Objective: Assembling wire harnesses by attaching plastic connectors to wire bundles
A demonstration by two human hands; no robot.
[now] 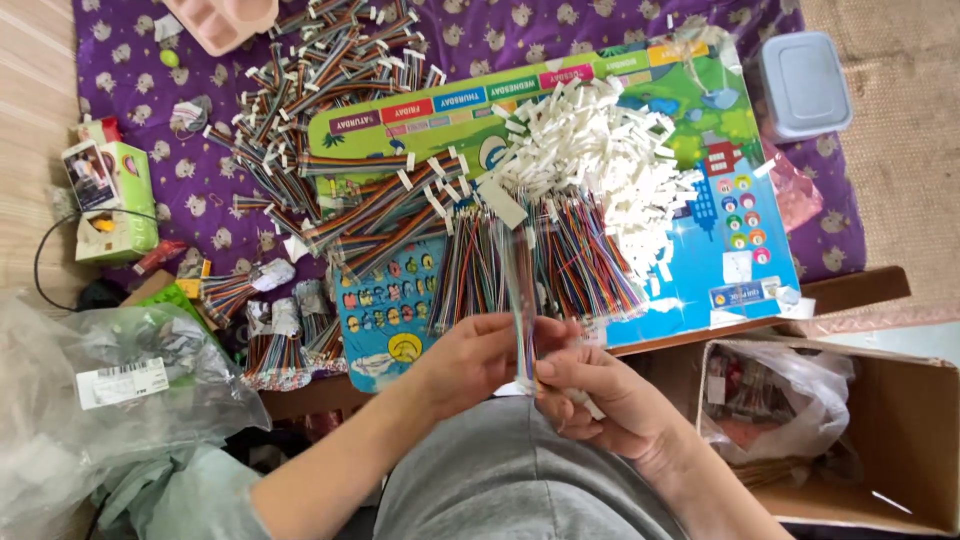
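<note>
My left hand [470, 355] and my right hand [590, 390] meet at the bottom centre, both pinching one multicoloured ribbon cable [520, 290] that rises blurred from my fingers. Its far end carries a white connector [503, 203]. Behind it lies a fanned bundle of similar cables [575, 255] under a heap of white connector housings [600, 150]. All of this rests on a colourful children's board [730, 265] with cartoon pictures.
More ribbon cables [320, 90] are piled on a purple patterned cloth [150, 110]. Clear plastic bags [110, 390] lie at lower left, an open cardboard box [900, 430] at lower right, a grey lidded container [803, 85] at upper right, a green carton [125, 200] on the left.
</note>
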